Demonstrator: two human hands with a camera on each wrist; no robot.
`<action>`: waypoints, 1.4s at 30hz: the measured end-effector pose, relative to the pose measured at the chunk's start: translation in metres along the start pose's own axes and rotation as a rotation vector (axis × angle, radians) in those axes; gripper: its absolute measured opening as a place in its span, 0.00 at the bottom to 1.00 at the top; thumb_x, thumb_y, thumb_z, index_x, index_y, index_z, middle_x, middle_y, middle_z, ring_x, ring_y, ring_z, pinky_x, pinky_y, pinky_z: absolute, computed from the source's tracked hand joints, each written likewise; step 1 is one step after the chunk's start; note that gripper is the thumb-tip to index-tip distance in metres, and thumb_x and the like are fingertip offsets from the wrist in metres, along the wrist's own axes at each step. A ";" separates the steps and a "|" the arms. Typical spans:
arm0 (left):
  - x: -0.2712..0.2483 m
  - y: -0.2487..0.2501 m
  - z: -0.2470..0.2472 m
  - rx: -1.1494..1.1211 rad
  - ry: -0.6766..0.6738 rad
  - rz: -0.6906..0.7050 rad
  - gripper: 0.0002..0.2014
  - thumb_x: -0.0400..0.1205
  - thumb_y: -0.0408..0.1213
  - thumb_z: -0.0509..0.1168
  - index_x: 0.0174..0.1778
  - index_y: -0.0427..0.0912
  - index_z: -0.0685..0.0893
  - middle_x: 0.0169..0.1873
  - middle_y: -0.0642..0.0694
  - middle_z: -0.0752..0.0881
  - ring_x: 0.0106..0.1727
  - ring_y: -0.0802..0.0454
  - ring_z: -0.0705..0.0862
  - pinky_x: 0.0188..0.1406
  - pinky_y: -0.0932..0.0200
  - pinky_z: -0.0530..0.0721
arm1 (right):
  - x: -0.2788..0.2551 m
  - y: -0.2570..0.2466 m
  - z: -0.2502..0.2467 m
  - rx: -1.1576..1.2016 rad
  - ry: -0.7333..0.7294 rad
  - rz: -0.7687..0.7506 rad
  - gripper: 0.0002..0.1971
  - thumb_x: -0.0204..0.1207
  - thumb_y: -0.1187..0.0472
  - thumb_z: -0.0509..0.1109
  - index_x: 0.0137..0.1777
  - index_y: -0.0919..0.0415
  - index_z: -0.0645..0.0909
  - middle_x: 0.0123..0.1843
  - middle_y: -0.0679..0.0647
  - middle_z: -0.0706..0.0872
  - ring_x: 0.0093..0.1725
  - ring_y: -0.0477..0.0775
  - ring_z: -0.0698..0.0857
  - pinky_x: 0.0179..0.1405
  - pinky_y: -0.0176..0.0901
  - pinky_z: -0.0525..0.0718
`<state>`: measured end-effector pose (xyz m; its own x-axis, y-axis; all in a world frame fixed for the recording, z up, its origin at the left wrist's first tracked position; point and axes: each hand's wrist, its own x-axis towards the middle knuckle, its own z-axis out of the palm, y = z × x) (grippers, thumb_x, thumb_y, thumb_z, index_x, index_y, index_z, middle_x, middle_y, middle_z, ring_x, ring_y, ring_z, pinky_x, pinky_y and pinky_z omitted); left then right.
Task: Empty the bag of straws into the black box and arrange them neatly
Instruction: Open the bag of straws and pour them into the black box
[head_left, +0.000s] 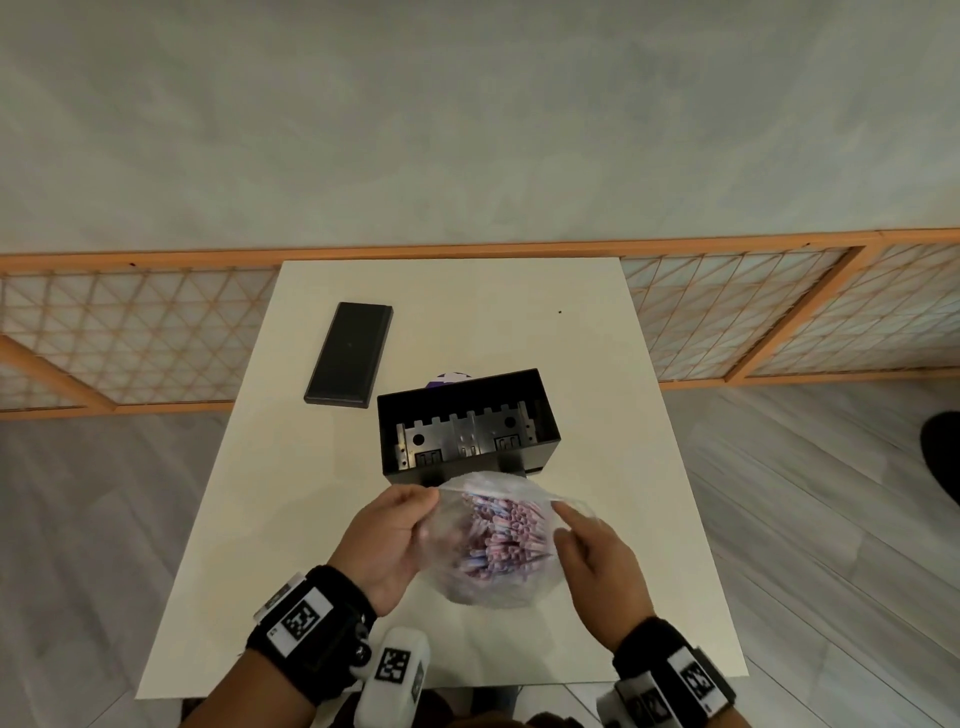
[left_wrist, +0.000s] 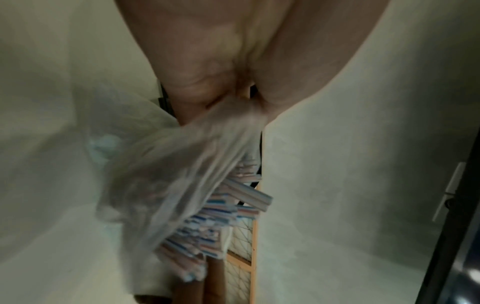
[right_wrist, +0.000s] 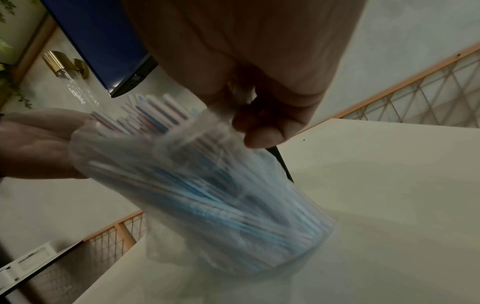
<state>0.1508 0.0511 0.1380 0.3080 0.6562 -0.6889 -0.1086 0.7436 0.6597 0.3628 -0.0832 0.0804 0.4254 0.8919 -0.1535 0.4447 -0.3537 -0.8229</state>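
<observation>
Clear plastic bag (head_left: 493, 551), full of striped straws (head_left: 501, 535), stands on the table (head_left: 291, 467) at 6 o'clock of the open black box (head_left: 467, 423). Your left hand (head_left: 387, 540) and right hand (head_left: 597, 556) each pinch its mouth edge. The lid (head_left: 349, 354) lies at 10 o'clock of the box.
</observation>
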 end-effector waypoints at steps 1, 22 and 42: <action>-0.002 0.000 0.001 0.007 -0.009 -0.011 0.07 0.87 0.34 0.67 0.53 0.31 0.82 0.37 0.40 0.90 0.37 0.41 0.90 0.40 0.44 0.91 | 0.003 0.000 0.001 -0.005 0.018 0.016 0.20 0.87 0.62 0.65 0.72 0.37 0.81 0.40 0.43 0.83 0.44 0.41 0.83 0.46 0.36 0.80; 0.028 -0.008 0.006 0.717 -0.024 0.210 0.10 0.87 0.48 0.67 0.46 0.53 0.92 0.45 0.50 0.94 0.51 0.48 0.92 0.64 0.37 0.86 | 0.022 -0.004 -0.013 -0.186 -0.376 0.081 0.49 0.78 0.70 0.62 0.87 0.33 0.39 0.73 0.54 0.69 0.59 0.55 0.82 0.55 0.41 0.85; 0.002 -0.015 -0.005 0.242 -0.094 -0.242 0.06 0.86 0.30 0.57 0.47 0.32 0.77 0.51 0.32 0.92 0.57 0.36 0.92 0.56 0.43 0.89 | 0.027 0.008 0.013 -0.508 -0.560 0.025 0.75 0.55 0.35 0.83 0.84 0.36 0.23 0.82 0.58 0.64 0.68 0.60 0.84 0.63 0.56 0.88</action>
<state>0.1479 0.0419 0.1253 0.3844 0.4419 -0.8106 0.2013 0.8168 0.5407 0.3669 -0.0584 0.0626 0.0362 0.8437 -0.5355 0.8066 -0.3410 -0.4828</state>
